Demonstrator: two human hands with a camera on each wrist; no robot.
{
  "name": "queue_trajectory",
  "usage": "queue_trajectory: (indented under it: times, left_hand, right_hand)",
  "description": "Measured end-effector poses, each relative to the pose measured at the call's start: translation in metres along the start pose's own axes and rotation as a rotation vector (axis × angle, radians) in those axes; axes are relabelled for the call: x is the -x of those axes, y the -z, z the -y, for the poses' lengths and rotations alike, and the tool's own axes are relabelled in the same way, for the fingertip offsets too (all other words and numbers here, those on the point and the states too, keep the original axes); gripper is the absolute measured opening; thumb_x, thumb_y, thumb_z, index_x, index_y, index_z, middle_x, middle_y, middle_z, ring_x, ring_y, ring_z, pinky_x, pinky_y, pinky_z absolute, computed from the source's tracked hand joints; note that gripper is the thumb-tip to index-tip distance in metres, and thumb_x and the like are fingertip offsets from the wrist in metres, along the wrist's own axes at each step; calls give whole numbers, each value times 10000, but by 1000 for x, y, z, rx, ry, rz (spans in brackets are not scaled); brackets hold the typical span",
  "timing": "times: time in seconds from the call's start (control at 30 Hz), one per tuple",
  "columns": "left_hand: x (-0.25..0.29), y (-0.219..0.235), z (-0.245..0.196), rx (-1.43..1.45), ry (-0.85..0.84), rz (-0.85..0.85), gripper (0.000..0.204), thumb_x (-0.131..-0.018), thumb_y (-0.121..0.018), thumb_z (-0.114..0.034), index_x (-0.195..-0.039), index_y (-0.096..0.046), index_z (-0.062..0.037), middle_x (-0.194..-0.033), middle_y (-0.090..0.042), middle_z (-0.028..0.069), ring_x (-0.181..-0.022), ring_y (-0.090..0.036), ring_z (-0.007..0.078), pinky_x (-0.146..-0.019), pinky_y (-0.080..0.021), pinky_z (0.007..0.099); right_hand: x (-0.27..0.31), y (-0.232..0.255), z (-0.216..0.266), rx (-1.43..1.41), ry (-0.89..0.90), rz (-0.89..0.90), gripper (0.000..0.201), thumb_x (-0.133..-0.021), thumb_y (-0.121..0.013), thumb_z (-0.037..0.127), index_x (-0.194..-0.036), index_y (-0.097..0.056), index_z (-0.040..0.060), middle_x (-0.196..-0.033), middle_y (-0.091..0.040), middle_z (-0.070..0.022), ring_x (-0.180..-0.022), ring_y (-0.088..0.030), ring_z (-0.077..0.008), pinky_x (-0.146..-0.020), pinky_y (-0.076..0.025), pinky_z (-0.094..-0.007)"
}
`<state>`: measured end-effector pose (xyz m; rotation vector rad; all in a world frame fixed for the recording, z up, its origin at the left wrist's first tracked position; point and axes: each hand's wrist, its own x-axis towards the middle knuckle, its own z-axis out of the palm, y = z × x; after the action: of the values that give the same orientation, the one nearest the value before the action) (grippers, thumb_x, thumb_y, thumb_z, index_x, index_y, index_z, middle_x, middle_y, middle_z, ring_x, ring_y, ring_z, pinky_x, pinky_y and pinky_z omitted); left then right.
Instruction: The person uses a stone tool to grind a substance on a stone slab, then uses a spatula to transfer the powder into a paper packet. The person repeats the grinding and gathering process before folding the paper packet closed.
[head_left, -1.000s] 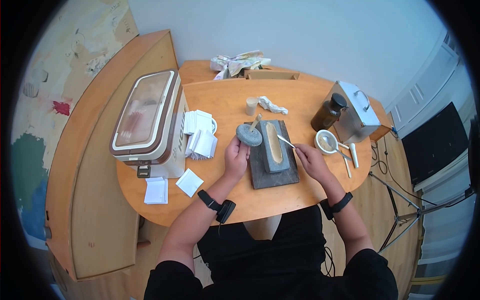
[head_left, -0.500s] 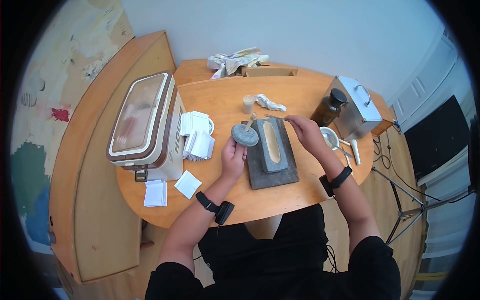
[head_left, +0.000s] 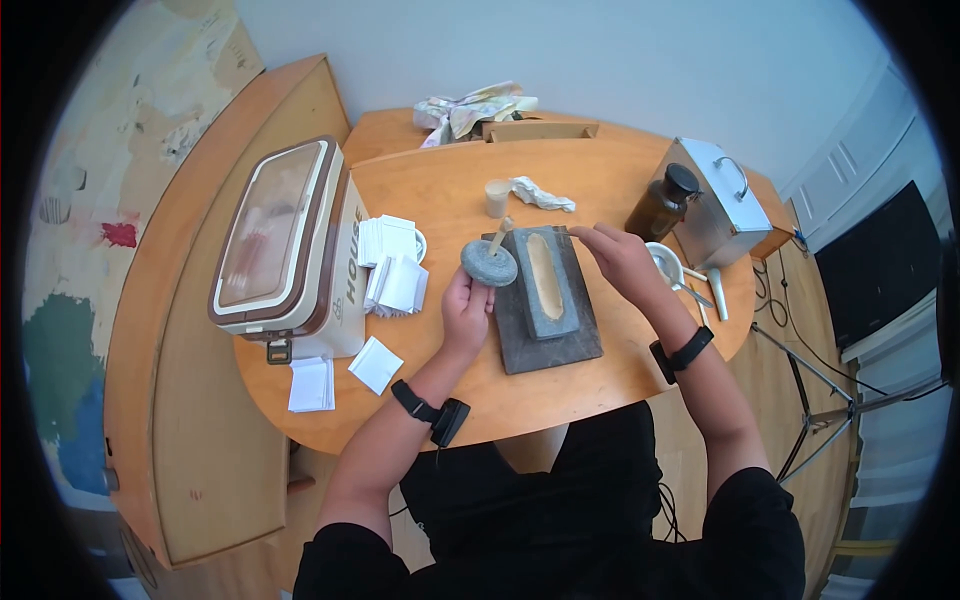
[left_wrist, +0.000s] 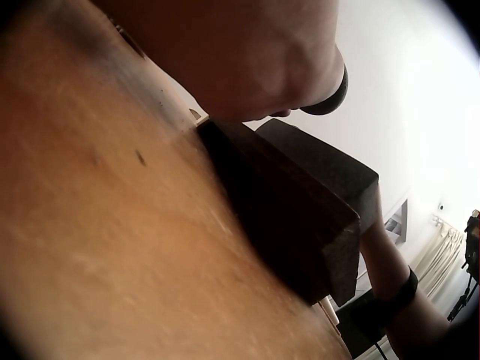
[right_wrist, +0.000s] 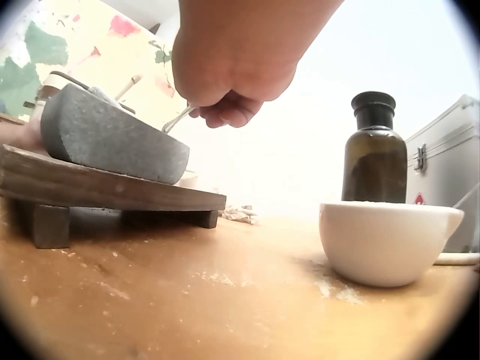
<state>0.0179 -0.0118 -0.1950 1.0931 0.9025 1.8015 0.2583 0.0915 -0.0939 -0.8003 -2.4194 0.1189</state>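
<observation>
In the head view, my left hand point(head_left: 467, 312) holds a round grey stone grinding wheel point(head_left: 489, 268) with a wooden handle point(head_left: 499, 236) sticking up through it. The wheel is left of a long stone trough point(head_left: 570, 318), whose hollow is coated with beige powder. Under the trough is a dark wooden stand point(head_left: 562, 353), on short feet in the right wrist view. My right hand point(head_left: 622, 264) pinches a thin spatula point(right_wrist: 178, 118) near the trough's far right end. In the left wrist view, the left hand point(left_wrist: 262, 60) hides most of the wheel.
On the right stand a white mortar point(head_left: 664, 262), a pestle point(head_left: 717, 295), a brown bottle point(head_left: 660, 210) and a metal case point(head_left: 722, 205). A cup point(head_left: 497, 200) and crumpled tissue point(head_left: 541, 194) lie beyond the trough. Paper packets point(head_left: 395, 290) sit by a large box point(head_left: 345, 270) on the left.
My right hand has moved away from me, taking the spatula from over the trough's hollow to beside its far end. The left hand keeps hold of the grinding wheel, nearly in place.
</observation>
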Motion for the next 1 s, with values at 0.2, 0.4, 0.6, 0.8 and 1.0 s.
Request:
queue_trajectory:
  times: [0.2,0.4,0.6,0.8,1.0]
  left_hand:
    - [0,2,1,-15,5,-7,177,-1113,-479,-154,-1135,-585,-15,-799,-534,-20,-654,-448,45,-576,-384,211]
    - [-1,3,6,6,-28,2,174,-1111,-487,-157,-1115,-587,-15,-794,-534,-21,-653,-454,43,-569,-385,210]
    - [-2,0,1,-21,-22,-4,188,-1113,-492,-171,-1117,-594,-15,-793,-538,-20,-647,-457,43,-565,-387,213]
    - [-3,2,4,-29,-38,-13,202,-1112,-496,-190,-1102,-596,-15,-764,-533,-22,-634,-458,46,-570,-391,214]
    - [-4,1,3,-28,-48,0,190,-1107,-498,-180,-1087,-599,-20,-750,-530,-27,-629,-465,44,-567,-393,218]
  right_hand:
    - [-7,1,-2,143,123,95,354,-892,-638,37,-1238,-662,111,-835,-635,-94,-758,-666,-295,-627,-534,-407]
    - [-2,20,1,147,203,129,351,-874,-653,53,-1223,-666,93,-820,-621,-92,-734,-659,-287,-606,-529,-405]
    - [-14,27,14,225,239,136,249,-870,-642,60,-1120,-645,56,-801,-605,-91,-727,-658,-289,-595,-531,-405]
    - [-12,30,19,245,283,217,238,-864,-640,67,-1101,-633,49,-799,-594,-95,-727,-657,-294,-591,-534,-412]
    - [-19,29,24,270,256,128,236,-865,-636,58,-1100,-632,46,-800,-594,-95,-721,-656,-294,-590,-539,-408]
